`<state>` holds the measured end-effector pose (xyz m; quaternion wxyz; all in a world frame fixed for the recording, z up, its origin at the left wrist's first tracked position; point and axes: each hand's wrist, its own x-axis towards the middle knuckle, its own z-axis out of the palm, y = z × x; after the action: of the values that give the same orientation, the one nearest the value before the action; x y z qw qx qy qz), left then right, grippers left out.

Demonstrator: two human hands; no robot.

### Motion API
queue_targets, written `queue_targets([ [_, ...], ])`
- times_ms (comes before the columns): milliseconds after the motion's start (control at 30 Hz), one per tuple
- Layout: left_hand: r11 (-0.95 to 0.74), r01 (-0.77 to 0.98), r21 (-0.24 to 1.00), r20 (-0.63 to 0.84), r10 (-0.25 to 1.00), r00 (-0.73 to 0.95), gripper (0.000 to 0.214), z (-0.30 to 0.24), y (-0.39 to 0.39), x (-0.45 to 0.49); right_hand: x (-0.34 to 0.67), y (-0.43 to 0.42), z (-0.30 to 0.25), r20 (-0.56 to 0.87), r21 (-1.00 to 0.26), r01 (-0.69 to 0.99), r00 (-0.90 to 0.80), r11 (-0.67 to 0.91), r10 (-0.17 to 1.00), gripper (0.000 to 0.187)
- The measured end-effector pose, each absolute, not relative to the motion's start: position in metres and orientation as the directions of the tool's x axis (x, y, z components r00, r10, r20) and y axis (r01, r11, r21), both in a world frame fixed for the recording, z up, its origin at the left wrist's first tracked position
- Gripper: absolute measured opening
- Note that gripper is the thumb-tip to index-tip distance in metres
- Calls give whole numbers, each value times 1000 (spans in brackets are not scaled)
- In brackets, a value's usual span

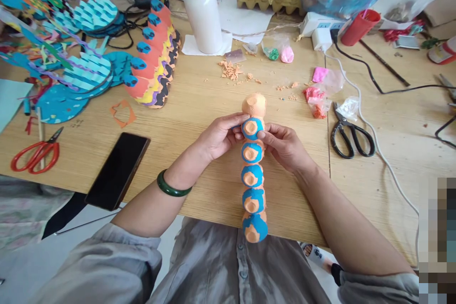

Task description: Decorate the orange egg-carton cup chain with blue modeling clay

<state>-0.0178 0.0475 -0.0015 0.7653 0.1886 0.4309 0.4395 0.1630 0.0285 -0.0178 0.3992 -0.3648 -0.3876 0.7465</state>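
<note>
A long bumpy strip (252,178), shaped like a row of egg-carton cups, runs from mid-table down toward my shirt. Orange clay-like material covers it, with blue patches around orange knobs on most bumps; the farthest bump (254,104) is all orange. My left hand (218,137) pinches the strip's left side near its far end, the thumb at the join below the orange bump. On the other side, my right hand (288,146) grips the same strip, its thumb pressed on the edge of the nearest blue patch. Fingertips behind the strip are partly hidden.
Red-handled scissors (35,156) and a phone (117,171) lie left, the phone overhanging the edge. Black-handled scissors (351,135) and a white cable (384,152) lie right. Beyond are a finished-looking coloured strip (156,57), orange crumbs (231,71), a white bottle (203,14) and a power strip (320,23).
</note>
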Motion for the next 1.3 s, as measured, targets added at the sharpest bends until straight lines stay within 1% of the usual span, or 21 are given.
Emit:
queue_targets([
  [67, 560, -498, 662, -508, 824, 251, 25, -2, 48, -18, 166, 30, -21, -220, -894, -276, -416, -353, 882, 32],
  [133, 538, -491, 686, -488, 840, 238, 27, -3, 48, -18, 168, 32, -22, -231, -890, -266, -438, -371, 869, 33],
  [200, 461, -468, 754, -420, 886, 197, 27, -5, 47, -19, 169, 33, -23, -262, -879, -268, -423, -396, 868, 35],
  [267, 371, -406, 835, -339, 928, 153, 26, -9, 48, -21, 168, 33, -22, -281, -891, -249, -353, -379, 892, 37],
  [333, 304, -316, 899, -275, 952, 134, 30, -15, 48, -22, 166, 31, -23, -269, -929, -184, -262, -322, 927, 38],
  [400, 245, -231, 942, -220, 967, 127, 37, -20, 48, -23, 164, 29, -25, -224, -965, -89, -202, -246, 954, 36],
  [500, 183, -104, 978, -174, 980, 92, 43, -26, 50, -25, 163, 27, -31, -119, -993, 44, -163, -114, 979, 30],
  [567, 138, -45, 989, -136, 989, 57, 45, -28, 51, -26, 163, 27, -33, -71, -993, 103, -158, -55, 985, 27],
  [633, 105, -55, 993, -107, 994, -27, 43, -27, 54, -27, 163, 26, -34, -50, -990, 139, -153, -28, 987, 24],
  [667, 102, -90, 991, -109, 990, -84, 38, -27, 55, -28, 163, 26, -33, -41, -988, 156, -146, -18, 988, 23],
  [733, 122, -202, 972, -159, 972, -174, 19, -25, 57, -29, 163, 25, -31, -8, -980, 198, -115, 15, 993, 22],
  [767, 141, -254, 957, -191, 964, -184, 14, -24, 58, -30, 163, 24, -30, 11, -975, 221, -102, 34, 995, 21],
  [800, 162, -288, 944, -218, 961, -172, 18, -24, 58, -31, 162, 24, -28, 31, -969, 241, -92, 52, 995, 21],
  [867, 205, -295, 933, -249, 961, -122, 28, -24, 58, -32, 161, 22, -25, 64, -960, 268, -88, 85, 994, 22],
  [967, 236, -243, 941, -257, 965, -58, 28, -25, 57, -31, 160, 20, -22, 99, -952, 279, -115, 128, 988, 21],
  [1033, 200, -253, 947, -224, 972, -70, 26, -24, 55, -28, 159, 19, -22, 123, -949, 275, -125, 154, 984, 21],
  [1067, 154, -274, 949, -189, 976, -106, 26, -22, 53, -26, 159, 18, -22, 139, -948, 271, -117, 166, 983, 21],
  [1100, 106, -300, 948, -152, 979, -135, 28, -20, 51, -25, 159, 18, -23, 160, -947, 266, -102, 182, 982, 20],
  [1167, 51, -341, 939, -103, 986, -134, 34, -14, 47, -22, 159, 16, -23, 223, -938, 258, -63, 232, 973, 20],
  [1233, 77, -323, 943, -100, 994, -53, 39, -8, 41, -19, 159, 14, -21, 300, -917, 257, -54, 304, 952, 22],
  [1300, 128, -288, 949, -111, 991, 73, 44, -3, 35, -16, 159, 11, -17, 380, -880, 273, -83, 388, 921, 25],
])
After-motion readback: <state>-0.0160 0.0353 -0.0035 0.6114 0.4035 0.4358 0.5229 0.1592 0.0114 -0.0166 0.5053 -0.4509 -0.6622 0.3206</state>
